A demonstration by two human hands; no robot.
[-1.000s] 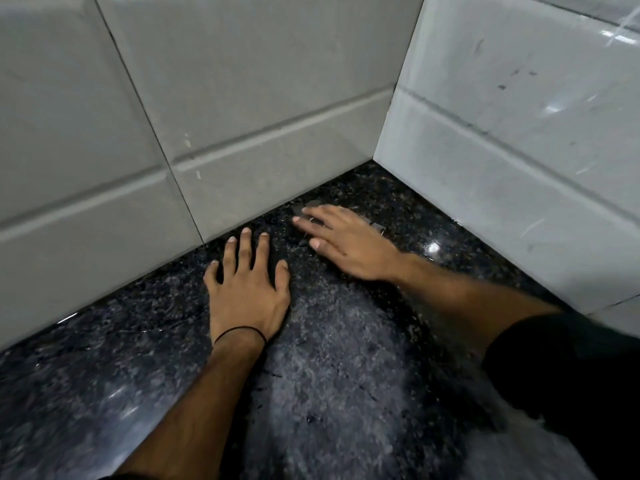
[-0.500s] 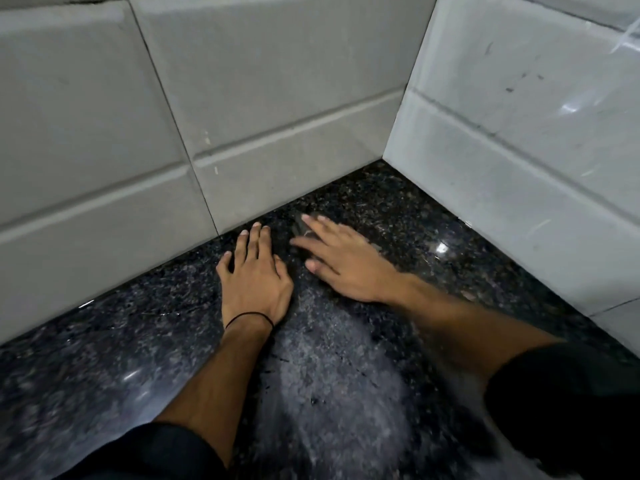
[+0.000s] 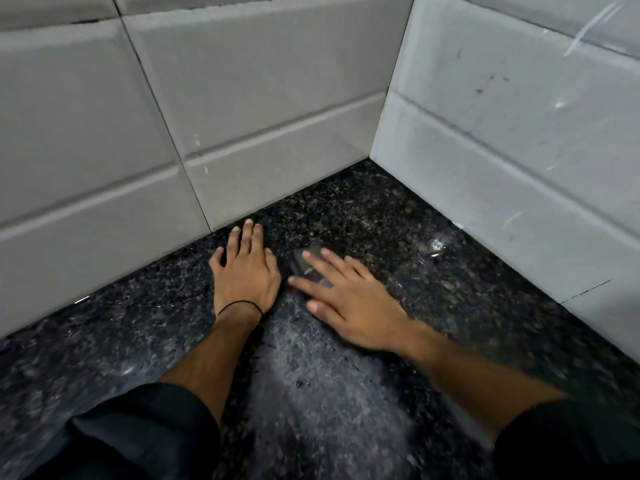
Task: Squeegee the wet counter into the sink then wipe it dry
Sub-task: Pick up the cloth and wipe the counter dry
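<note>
Pushing water barehanded: left hand (image 3: pixel 244 275) spread flat, right hand (image 3: pixel 349 303) flat with fingers fanned, both mid-frame on the wet speckled black granite counter (image 3: pixel 346 393). Squeegee stage, judged; neither sink nor squeegee in view. Next: sweep sinkward.

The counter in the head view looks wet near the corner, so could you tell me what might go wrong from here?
1. Both the left hand and right hand lie flat and bare on the counter; no squeegee shows, so water may just smear rather than move off.
2. Glistening water sits along the right tiled wall and could stay trapped in that seam.
3. No sink is in view, so a push could send water off an edge.
</note>
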